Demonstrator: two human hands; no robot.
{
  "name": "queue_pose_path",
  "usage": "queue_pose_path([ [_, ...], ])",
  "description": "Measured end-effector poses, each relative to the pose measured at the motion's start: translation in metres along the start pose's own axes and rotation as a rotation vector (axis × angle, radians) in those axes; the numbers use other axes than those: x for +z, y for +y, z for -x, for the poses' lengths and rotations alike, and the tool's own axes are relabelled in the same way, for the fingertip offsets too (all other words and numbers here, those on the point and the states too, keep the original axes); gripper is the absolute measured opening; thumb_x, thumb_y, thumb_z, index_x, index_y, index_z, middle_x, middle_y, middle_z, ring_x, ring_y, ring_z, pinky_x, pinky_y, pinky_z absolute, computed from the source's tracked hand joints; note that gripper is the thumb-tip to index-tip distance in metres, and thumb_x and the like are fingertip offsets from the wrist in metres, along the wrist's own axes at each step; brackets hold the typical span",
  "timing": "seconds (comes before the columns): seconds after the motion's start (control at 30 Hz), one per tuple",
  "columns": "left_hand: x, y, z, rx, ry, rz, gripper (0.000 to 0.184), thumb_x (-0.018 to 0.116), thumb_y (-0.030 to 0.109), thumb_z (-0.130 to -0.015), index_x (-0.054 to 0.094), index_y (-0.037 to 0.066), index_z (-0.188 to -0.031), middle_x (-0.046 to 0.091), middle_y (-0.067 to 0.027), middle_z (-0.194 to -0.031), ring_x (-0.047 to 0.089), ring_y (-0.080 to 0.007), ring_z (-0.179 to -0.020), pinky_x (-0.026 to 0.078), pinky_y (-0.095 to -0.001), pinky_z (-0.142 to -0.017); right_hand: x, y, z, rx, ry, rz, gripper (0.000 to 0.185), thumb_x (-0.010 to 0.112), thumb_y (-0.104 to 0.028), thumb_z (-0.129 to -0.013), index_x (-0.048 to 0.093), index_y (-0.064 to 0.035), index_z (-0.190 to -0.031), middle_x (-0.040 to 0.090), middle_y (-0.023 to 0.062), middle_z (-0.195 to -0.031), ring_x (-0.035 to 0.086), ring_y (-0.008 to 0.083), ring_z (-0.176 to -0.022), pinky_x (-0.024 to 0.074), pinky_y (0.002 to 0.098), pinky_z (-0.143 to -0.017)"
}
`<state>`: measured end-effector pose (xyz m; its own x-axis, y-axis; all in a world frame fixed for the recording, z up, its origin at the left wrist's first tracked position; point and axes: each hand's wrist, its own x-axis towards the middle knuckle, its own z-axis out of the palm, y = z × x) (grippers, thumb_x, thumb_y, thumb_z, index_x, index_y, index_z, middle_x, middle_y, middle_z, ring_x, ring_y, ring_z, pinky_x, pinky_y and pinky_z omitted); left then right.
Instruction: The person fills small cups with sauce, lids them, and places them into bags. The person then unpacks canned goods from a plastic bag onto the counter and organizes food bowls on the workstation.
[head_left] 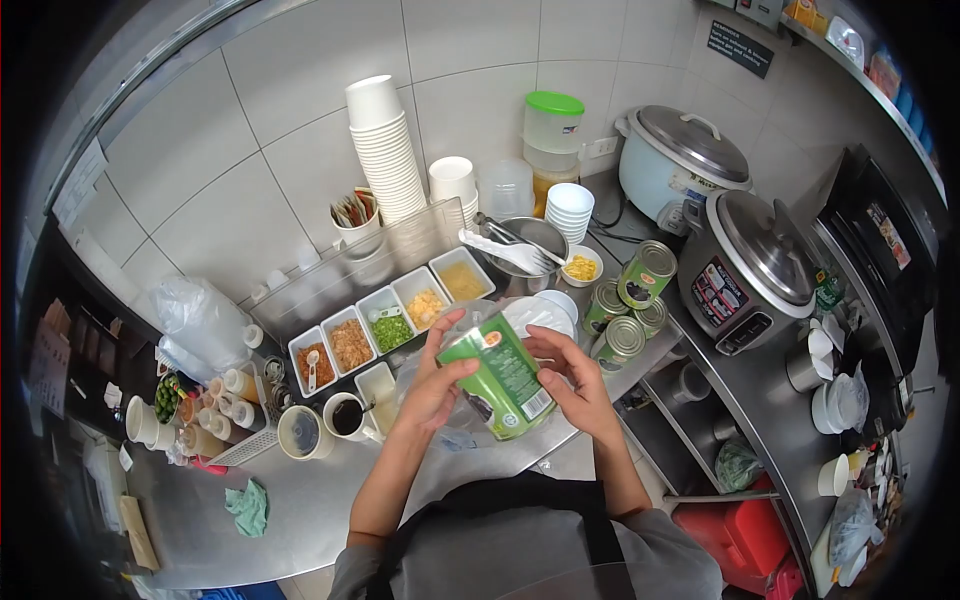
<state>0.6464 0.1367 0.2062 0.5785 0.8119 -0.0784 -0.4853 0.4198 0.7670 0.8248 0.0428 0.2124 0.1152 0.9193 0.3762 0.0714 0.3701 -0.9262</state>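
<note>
A large green-labelled can (495,375) is tilted in front of me, its barcode side facing up. My left hand (432,385) grips its left side, thumb across the label. My right hand (572,378) holds its right side, with the thumb by the barcode and the fingers curled at the far edge. Behind the can, a white round lid or plate (540,312) and clear plastic are partly hidden. Several smaller green-labelled cans (645,275) stand to the right of my right hand, one stacked on the others.
White trays of chopped toppings (390,330) line the counter's middle. Tongs and a white fork lie over a metal pot (525,240). Cup stacks (385,150) and two rice cookers (745,270) stand behind. Cups of dark liquid (347,416) and a green cloth (247,506) are left.
</note>
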Motion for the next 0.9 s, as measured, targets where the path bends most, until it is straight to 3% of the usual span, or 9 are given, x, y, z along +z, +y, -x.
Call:
queue_pose_path([
  [0.07,0.013,-0.002,-0.001,0.06,-0.009,-0.18,0.086,0.076,0.003,-0.062,0.028,0.01,-0.133,0.048,-0.0096,-0.104,0.053,-0.0201,-0.098,0.045,-0.0315,-0.083,-0.005,-0.001,0.005,0.091,-0.014,0.029,0.064,0.069,-0.013,-0.077,0.038,-0.0025,-0.132,0.053,0.0174,-0.12,0.053,0.0262,-0.111,0.0412,0.0334,-0.092],
  [0.17,0.024,-0.017,-0.006,0.337,-0.055,-0.58,0.096,0.079,0.004,-0.055,0.025,0.009,-0.134,0.05,-0.0088,-0.101,0.054,-0.0205,-0.098,0.044,-0.0327,-0.087,0.002,-0.016,0.011,-0.062,-0.053,0.349,0.084,0.075,-0.015,-0.072,0.025,-0.001,-0.138,0.042,0.016,-0.132,0.046,0.0263,-0.118,0.0362,0.0366,-0.098],
  [0.2,0.036,-0.016,-0.003,0.412,-0.055,-0.687,0.104,0.084,0.007,-0.05,0.021,0.007,-0.134,0.049,-0.0106,-0.105,0.052,-0.0207,-0.1,0.042,-0.0335,-0.088,0.009,-0.016,0.016,-0.11,0.003,0.516,0.104,0.082,-0.017,-0.063,0.014,-0.0004,-0.141,0.039,0.0187,-0.133,0.044,0.0282,-0.119,0.0341,0.0381,-0.099],
  [0.3,0.059,-0.033,0.008,0.585,-0.059,-0.897,0.105,0.085,0.011,-0.049,0.021,0.004,-0.132,0.046,-0.0117,-0.108,0.051,-0.0215,-0.102,0.041,-0.0348,-0.089,0.014,0.012,0.03,-0.197,0.282,0.452,0.104,0.082,-0.016,-0.059,0.017,-0.0007,-0.139,0.038,0.021,-0.126,0.044,0.0338,-0.113,0.0363,0.039,-0.096],
  [0.47,0.076,-0.023,0.013,0.615,-0.401,-0.841,0.11,0.084,0.017,-0.06,0.01,0.003,-0.14,0.036,-0.0218,-0.132,0.039,-0.0308,-0.124,0.031,-0.0433,-0.103,-0.005,0.028,0.032,-0.352,0.55,0.251,0.102,0.086,-0.009,-0.052,0.023,-0.0026,-0.131,0.034,0.0183,-0.125,0.045,0.0295,-0.113,0.0372,0.0394,-0.096],
  [0.5,0.077,-0.017,0.019,0.637,-0.398,-0.907,0.105,0.083,0.018,-0.062,0.013,0.002,-0.139,0.034,-0.0224,-0.132,0.037,-0.0326,-0.124,0.031,-0.0432,-0.103,-0.015,0.017,0.026,-0.324,0.645,0.526,0.102,0.085,-0.011,-0.053,0.021,-0.0015,-0.132,0.034,0.0177,-0.125,0.043,0.0282,-0.114,0.0349,0.0374,-0.098],
  [0.63,0.065,-0.004,0.032,0.637,-0.339,-1.058,0.093,0.08,0.019,-0.066,0.021,0.0,-0.137,0.031,-0.021,-0.135,0.034,-0.0341,-0.126,0.032,-0.0429,-0.102,-0.071,0.048,0.003,-0.25,0.931,0.651,0.097,0.081,-0.012,-0.054,0.024,-0.002,-0.132,0.031,0.0157,-0.128,0.038,0.0271,-0.118,0.0298,0.0355,-0.101],
  [0.7,0.053,-0.001,0.035,0.569,-0.297,-1.082,0.097,0.081,0.015,-0.065,0.019,0.002,-0.138,0.031,-0.0169,-0.138,0.036,-0.0298,-0.127,0.033,-0.0424,-0.102,-0.099,0.07,-0.004,-0.214,0.974,0.655,0.095,0.081,-0.014,-0.055,0.025,0.0004,-0.131,0.033,0.0179,-0.126,0.038,0.0294,-0.118,0.0293,0.0372,-0.101],
  [0.9,0.032,0.004,0.043,0.529,-0.257,-1.158,0.078,0.075,0.015,-0.071,0.031,0.003,-0.134,0.036,-0.0169,-0.134,0.039,-0.0303,-0.123,0.035,-0.042,-0.099,-0.132,0.122,-0.009,-0.181,0.991,0.751,0.093,0.081,-0.017,-0.056,0.027,0.0017,-0.13,0.035,0.0201,-0.125,0.038,0.0322,-0.118,0.0292,0.0389,-0.101],
])
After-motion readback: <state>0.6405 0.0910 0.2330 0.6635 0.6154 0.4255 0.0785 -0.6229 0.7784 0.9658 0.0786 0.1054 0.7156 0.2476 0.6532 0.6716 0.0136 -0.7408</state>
